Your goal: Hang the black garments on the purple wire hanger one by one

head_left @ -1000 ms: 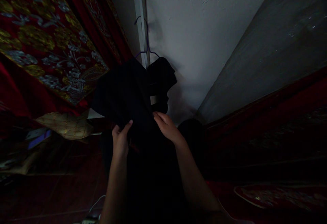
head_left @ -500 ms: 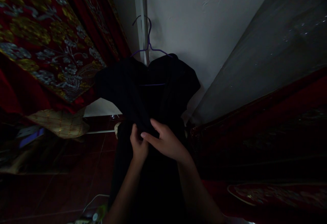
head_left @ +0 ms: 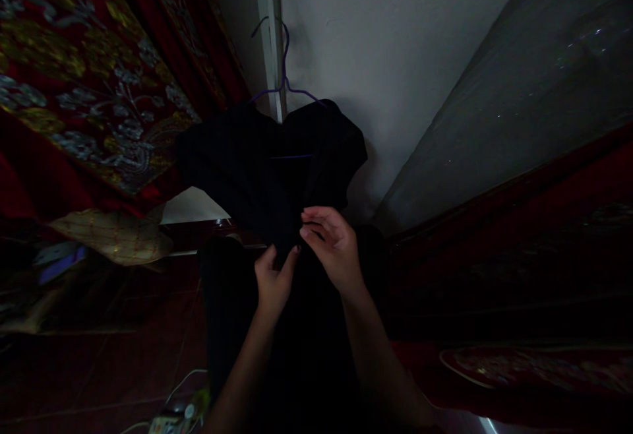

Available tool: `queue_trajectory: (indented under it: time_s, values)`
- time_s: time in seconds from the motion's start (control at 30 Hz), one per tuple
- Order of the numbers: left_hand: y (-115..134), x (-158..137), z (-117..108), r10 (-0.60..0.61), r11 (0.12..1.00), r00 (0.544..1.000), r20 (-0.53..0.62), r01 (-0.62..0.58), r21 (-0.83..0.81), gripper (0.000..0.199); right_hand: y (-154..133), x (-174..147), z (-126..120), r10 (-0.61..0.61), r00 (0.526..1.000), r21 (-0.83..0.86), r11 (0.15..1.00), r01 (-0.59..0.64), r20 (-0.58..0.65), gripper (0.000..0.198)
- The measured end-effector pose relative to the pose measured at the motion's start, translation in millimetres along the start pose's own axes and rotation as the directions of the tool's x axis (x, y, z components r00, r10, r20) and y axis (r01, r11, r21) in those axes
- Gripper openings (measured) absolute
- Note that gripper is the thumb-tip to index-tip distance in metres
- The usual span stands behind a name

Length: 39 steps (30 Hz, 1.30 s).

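Head view: you've got the dark garment [head_left: 232, 163] at ctr of frame, on a thin purple hanger [head_left: 304, 93]. Its hook crosses in front of a pale upright strip [head_left: 273, 38], top ctr; can't tell what it hangs from. The hanger's lower bar shows thru the open neck.

Your L hand [head_left: 274, 282], just below ctr, has thumb & forefinger pinched nearly closed on the garment's front, low down. Your R hand [head_left: 336, 249], a bit higher & to the right, has curled fingers, w/ thumb and forefinger tips a small gap apart at the front edge; too dark to tell if cloth's between them. Both hands sit near each other, tips close but apart. Below them it all merges into black.

Upper left: red cloth w/ gold & silver embroidery [head_left: 99, 78], next to the garment's shoulder. Under it, a beige checked cloth [head_left: 119, 236] and, far left, a blue-purple item [head_left: 62, 264], blurred. Reddish tiled floor [head_left: 143, 328] at lower left, w/ a white cable [head_left: 182, 381] near the bottom edge. Pale wall [head_left: 376, 58] behind, upper ctr; red embroidered fabric [head_left: 539, 368] at lower right.
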<state>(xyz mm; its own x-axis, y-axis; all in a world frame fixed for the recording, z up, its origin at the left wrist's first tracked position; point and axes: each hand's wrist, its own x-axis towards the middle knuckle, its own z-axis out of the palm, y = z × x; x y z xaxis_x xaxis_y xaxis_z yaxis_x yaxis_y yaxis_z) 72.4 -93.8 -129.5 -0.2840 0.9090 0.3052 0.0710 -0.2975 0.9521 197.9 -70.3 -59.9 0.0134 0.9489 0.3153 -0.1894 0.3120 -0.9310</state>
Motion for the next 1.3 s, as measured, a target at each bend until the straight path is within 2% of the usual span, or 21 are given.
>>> queue_trajectory:
  time_s: [0.07,0.17,0.23,0.37,0.47,0.57,0.7,0.8,0.93,1.03,1.17,1.3]
  values:
    - [2.3,1.3,-2.4,0.004,1.000,1.000,0.008,-0.005,0.008,0.022,4.8,3.6,-5.4,0.020,1.000,-0.105,0.994,-0.021,-0.006,0.016]
    - [1.8,2.5,-5.9,0.082,0.995,0.994,0.071,-0.086,0.046,0.019,13.8,4.6,-8.2,0.172,0.974,-0.208,0.968,-0.140,0.147,0.019]
    - [-0.3,2.9,-7.8,0.135,0.988,0.987,0.088,-0.141,0.068,0.017,19.0,3.5,-6.1,0.224,0.958,-0.216,0.959,-0.183,0.182,0.022]
    - [-5.5,3.0,-11.3,0.151,0.984,0.986,0.065,-0.156,0.084,0.020,23.8,2.7,-2.8,0.248,0.947,-0.255,0.948,-0.193,0.205,0.023]
    - [-6.7,3.3,-14.1,0.143,0.986,0.988,0.065,-0.148,0.081,0.018,24.9,2.4,-4.9,0.297,0.907,-0.321,0.926,-0.197,0.299,0.020]
    - [-3.2,5.1,-16.1,0.196,0.970,0.978,0.078,-0.205,0.131,0.014,26.2,1.5,-7.6,0.316,0.878,-0.334,0.922,-0.195,0.359,0.017]
    - [5.4,8.8,-16.5,0.292,0.926,0.949,0.116,-0.311,0.216,0.013,26.9,2.1,-10.4,0.305,0.872,-0.313,0.931,-0.189,0.382,0.018]
    - [9.5,10.7,-15.1,0.315,0.908,0.937,0.149,-0.343,0.240,0.011,26.3,4.0,-11.6,0.310,0.871,-0.294,0.934,-0.204,0.380,0.024]
    - [8.7,9.6,-12.0,0.305,0.903,0.935,0.180,-0.344,0.256,0.011,26.8,5.5,-11.2,0.294,0.909,-0.237,0.944,-0.229,0.295,0.028]
    - [5.4,7.6,-10.3,0.287,0.909,0.938,0.193,-0.331,0.254,0.011,28.1,5.6,-12.0,0.308,0.920,-0.282,0.930,-0.237,0.243,0.026]
    - [3.8,7.9,-10.2,0.275,0.909,0.940,0.199,-0.322,0.263,0.012,28.5,4.8,-14.8,0.342,0.900,-0.362,0.902,-0.234,0.272,0.025]
    - [7.7,9.4,-10.8,0.273,0.906,0.941,0.202,-0.322,0.275,0.012,28.3,2.9,-14.7,0.327,0.899,-0.307,0.922,-0.235,0.292,0.017]
